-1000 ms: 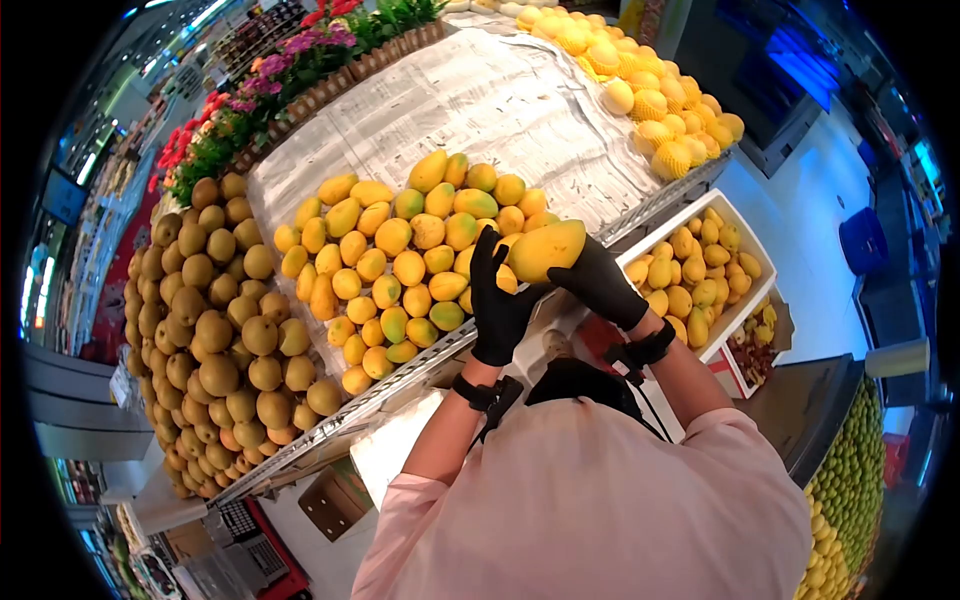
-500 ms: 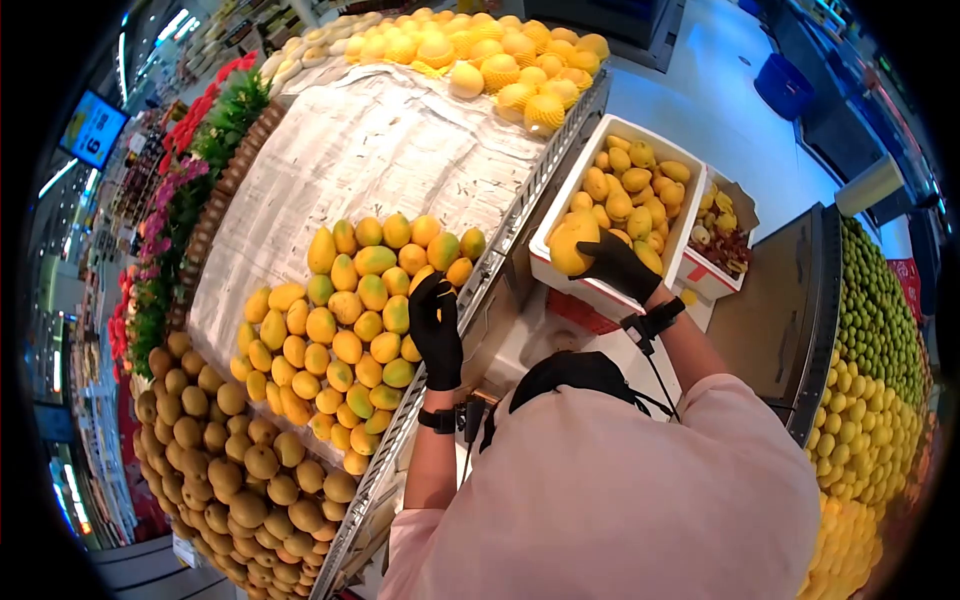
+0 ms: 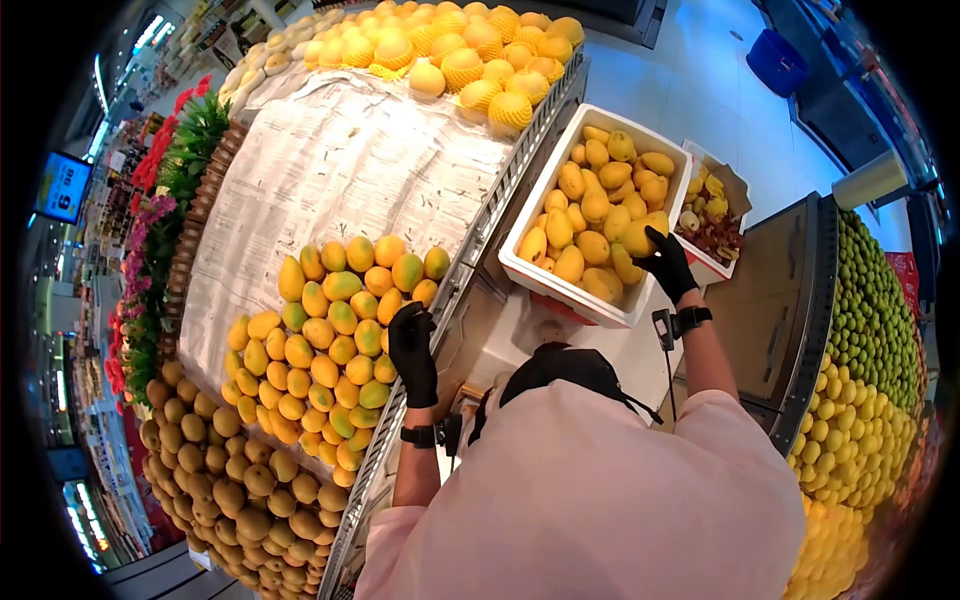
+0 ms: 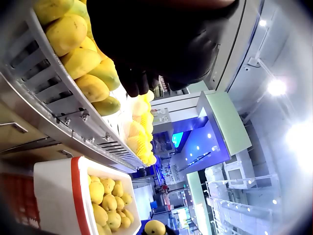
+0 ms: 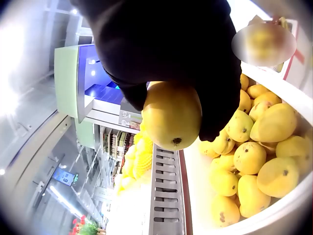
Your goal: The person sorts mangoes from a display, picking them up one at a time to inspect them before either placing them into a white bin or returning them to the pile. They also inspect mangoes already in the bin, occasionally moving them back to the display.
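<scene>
Right hand (image 3: pixel 668 268), black-gloved, is clamping its fingers round one mango (image 3: pixel 638 235); the mango is sitting at the near right corner of a white box (image 3: pixel 570 300) full of similar mangoes. Right wrist view is showing it yellow with a dark spot at its lower end; whether it is touching the fruit beneath, one cannot tell. Left hand (image 3: pixel 412 350), also gloved, is hovering by the near edge of the display, fingers loosely bent, just beside a pile of mangoes (image 3: pixel 323 370); contact with the pile is staying unclear. Pile is lying on pale paper (image 3: pixel 340 170), several fruits blushing green, hemmed by a slotted metal rail (image 3: pixel 492 220). Brown fruit (image 3: pixel 230 491) is heaping up along the pile's left; yellow fruit in foam nets (image 3: pixel 480 40) is filling the paper's far end. Red and purple flowers (image 3: pixel 160 140) are lining the left border. Just beyond the white box a smaller box (image 3: pixel 712 268) is holding yellow and reddish-brown scraps. Farther right, a cabinet (image 3: pixel 755 300) is standing before slopes of green fruit (image 3: pixel 865 300) and yellow fruit (image 3: pixel 845 420). A blue bin (image 3: pixel 777 62) is resting on the floor. The person is wearing a pink shirt (image 3: pixel 590 480), a dark strap (image 3: pixel 418 436) circling each wrist.
</scene>
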`<action>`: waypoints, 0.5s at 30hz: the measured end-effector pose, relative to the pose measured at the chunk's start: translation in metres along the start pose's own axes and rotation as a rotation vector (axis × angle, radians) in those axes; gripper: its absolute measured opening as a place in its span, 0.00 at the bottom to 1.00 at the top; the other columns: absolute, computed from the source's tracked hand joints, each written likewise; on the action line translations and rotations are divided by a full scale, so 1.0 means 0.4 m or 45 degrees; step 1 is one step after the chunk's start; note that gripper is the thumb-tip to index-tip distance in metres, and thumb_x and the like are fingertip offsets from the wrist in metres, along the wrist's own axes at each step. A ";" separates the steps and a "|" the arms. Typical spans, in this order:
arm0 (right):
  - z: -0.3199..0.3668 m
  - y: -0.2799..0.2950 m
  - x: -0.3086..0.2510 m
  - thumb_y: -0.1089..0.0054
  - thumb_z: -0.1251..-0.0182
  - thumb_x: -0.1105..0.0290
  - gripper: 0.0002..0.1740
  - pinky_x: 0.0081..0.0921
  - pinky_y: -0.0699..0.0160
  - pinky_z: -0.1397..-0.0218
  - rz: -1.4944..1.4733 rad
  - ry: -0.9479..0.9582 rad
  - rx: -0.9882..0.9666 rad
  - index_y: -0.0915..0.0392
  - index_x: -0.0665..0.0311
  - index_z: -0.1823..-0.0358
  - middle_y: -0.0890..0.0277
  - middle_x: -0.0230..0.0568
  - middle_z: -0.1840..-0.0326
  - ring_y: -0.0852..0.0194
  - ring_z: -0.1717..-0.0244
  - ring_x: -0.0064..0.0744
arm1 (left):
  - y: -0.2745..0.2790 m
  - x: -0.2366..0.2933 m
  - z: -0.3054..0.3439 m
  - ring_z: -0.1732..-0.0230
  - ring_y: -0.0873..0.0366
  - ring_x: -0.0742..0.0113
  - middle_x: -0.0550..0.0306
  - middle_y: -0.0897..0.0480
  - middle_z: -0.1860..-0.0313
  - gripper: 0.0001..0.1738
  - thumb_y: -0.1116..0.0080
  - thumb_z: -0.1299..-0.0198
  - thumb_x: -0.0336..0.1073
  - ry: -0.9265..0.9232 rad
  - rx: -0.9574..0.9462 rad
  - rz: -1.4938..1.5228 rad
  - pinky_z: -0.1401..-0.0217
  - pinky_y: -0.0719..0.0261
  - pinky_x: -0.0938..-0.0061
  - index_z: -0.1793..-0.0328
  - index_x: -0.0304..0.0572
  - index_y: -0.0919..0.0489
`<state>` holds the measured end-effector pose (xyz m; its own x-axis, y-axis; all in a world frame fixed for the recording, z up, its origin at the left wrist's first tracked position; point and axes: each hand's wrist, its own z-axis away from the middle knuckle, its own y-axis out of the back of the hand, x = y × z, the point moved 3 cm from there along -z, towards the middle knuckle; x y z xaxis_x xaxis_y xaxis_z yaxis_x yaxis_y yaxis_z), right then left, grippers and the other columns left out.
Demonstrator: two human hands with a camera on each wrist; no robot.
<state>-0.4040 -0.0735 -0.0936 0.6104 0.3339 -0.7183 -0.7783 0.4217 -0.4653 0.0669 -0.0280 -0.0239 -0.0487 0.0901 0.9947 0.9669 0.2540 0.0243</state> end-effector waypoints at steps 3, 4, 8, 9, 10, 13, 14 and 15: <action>-0.066 0.042 0.035 0.29 0.43 0.74 0.29 0.34 0.16 0.47 0.774 0.549 -0.140 0.30 0.59 0.40 0.28 0.44 0.43 0.25 0.44 0.39 | -0.023 0.002 -0.005 0.57 0.21 0.70 0.54 0.20 0.50 0.15 0.43 0.36 0.24 0.042 0.047 -0.027 0.53 0.22 0.76 0.44 0.35 0.26; -0.103 0.069 0.054 0.34 0.43 0.84 0.31 0.31 0.16 0.45 1.167 0.827 -0.195 0.31 0.61 0.37 0.28 0.42 0.42 0.24 0.46 0.35 | -0.028 0.003 -0.006 0.57 0.21 0.69 0.54 0.20 0.50 0.15 0.44 0.36 0.24 0.055 0.061 -0.041 0.53 0.22 0.76 0.44 0.35 0.26; -0.133 -0.040 0.013 0.37 0.36 0.74 0.23 0.32 0.14 0.52 0.844 0.497 -0.228 0.28 0.60 0.39 0.29 0.36 0.47 0.25 0.47 0.34 | -0.051 -0.008 -0.004 0.56 0.20 0.67 0.52 0.21 0.48 0.14 0.46 0.35 0.26 0.083 0.091 -0.076 0.53 0.21 0.74 0.44 0.33 0.26; -0.164 -0.035 0.020 0.36 0.36 0.71 0.23 0.31 0.15 0.54 0.693 0.298 -0.155 0.28 0.58 0.39 0.29 0.36 0.49 0.25 0.48 0.34 | -0.061 -0.008 -0.004 0.56 0.20 0.66 0.52 0.21 0.48 0.14 0.46 0.35 0.27 0.080 0.094 -0.082 0.53 0.20 0.74 0.44 0.33 0.26; -0.203 -0.040 0.027 0.36 0.36 0.68 0.23 0.31 0.15 0.56 0.544 0.102 -0.081 0.28 0.57 0.40 0.29 0.35 0.50 0.24 0.49 0.34 | -0.070 -0.008 -0.002 0.56 0.20 0.66 0.52 0.21 0.48 0.14 0.46 0.35 0.26 0.106 0.094 -0.090 0.53 0.20 0.74 0.43 0.33 0.27; -0.281 -0.091 0.029 0.29 0.45 0.69 0.30 0.31 0.18 0.57 0.439 -0.202 -0.027 0.25 0.49 0.38 0.26 0.41 0.51 0.24 0.52 0.39 | -0.104 -0.010 0.003 0.55 0.20 0.65 0.50 0.20 0.48 0.15 0.46 0.35 0.26 0.153 0.113 -0.089 0.52 0.21 0.73 0.43 0.32 0.27; -0.351 -0.086 0.044 0.27 0.49 0.70 0.33 0.32 0.19 0.55 0.837 0.026 -0.180 0.25 0.49 0.38 0.25 0.44 0.51 0.24 0.51 0.43 | -0.114 -0.008 0.007 0.55 0.20 0.66 0.49 0.20 0.48 0.15 0.46 0.35 0.25 0.155 0.127 -0.078 0.52 0.21 0.73 0.43 0.33 0.27; -0.404 -0.086 0.069 0.25 0.53 0.70 0.36 0.33 0.20 0.52 0.993 0.105 -0.230 0.25 0.48 0.38 0.25 0.47 0.50 0.24 0.51 0.46 | -0.123 -0.007 0.013 0.55 0.20 0.66 0.49 0.20 0.47 0.15 0.45 0.35 0.25 0.161 0.140 -0.067 0.52 0.20 0.73 0.43 0.33 0.27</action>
<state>-0.3842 -0.2149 -0.1810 -0.1259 0.4100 -0.9034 -0.9920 -0.0525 0.1144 0.0180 -0.0358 -0.0282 -0.0595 -0.0463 0.9972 0.9303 0.3598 0.0722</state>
